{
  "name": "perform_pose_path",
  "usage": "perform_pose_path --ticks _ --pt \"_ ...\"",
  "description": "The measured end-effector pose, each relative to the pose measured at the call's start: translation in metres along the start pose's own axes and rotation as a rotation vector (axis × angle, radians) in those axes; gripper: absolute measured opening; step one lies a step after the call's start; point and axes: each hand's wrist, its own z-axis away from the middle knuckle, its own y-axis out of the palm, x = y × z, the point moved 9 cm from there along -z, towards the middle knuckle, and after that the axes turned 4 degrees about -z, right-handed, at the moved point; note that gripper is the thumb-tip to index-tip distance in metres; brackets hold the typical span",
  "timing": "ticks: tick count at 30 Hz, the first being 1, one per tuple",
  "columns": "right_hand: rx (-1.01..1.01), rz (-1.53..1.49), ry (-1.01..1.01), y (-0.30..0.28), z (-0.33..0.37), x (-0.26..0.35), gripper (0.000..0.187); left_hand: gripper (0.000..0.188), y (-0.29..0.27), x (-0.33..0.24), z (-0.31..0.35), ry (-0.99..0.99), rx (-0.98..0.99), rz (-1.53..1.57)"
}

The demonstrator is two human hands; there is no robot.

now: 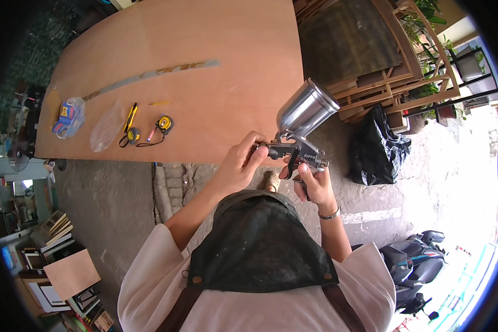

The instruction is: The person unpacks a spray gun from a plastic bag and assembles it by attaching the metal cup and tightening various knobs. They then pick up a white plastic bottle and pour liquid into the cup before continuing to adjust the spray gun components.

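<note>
A metal spray gun [293,149] with a shiny silver cup [309,108] on top is held up in front of my apron, near the table's right front corner. My right hand [316,185] is closed round its handle, below the body. At the front end, the fingers of my left hand [243,164] pinch the nozzle. The cup leans toward the upper right, and its lid faces outward. Part of the handle is hidden behind my right fingers. A dark apron [265,238] covers my front.
On the wooden table [232,116] lie a long metal ruler [149,74], tape measures [164,124], a yellow cutter knife [131,116], a pencil [159,103] and clear plastic bags [106,128]. Right of it stand wooden frames [393,83] and a black bag [379,149]. A motorbike [415,260] is parked lower right.
</note>
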Motion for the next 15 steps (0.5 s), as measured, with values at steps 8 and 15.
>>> perform_pose_path --ticks 8,15 --pt "0.004 -0.028 0.005 -0.017 0.007 0.000 0.033 0.044 0.007 0.003 -0.008 0.076 0.076 -0.160" --pt "-0.076 -0.026 -0.008 -0.022 0.009 0.000 0.034 0.046 0.013 0.002 -0.019 -0.003 0.047 -0.095"
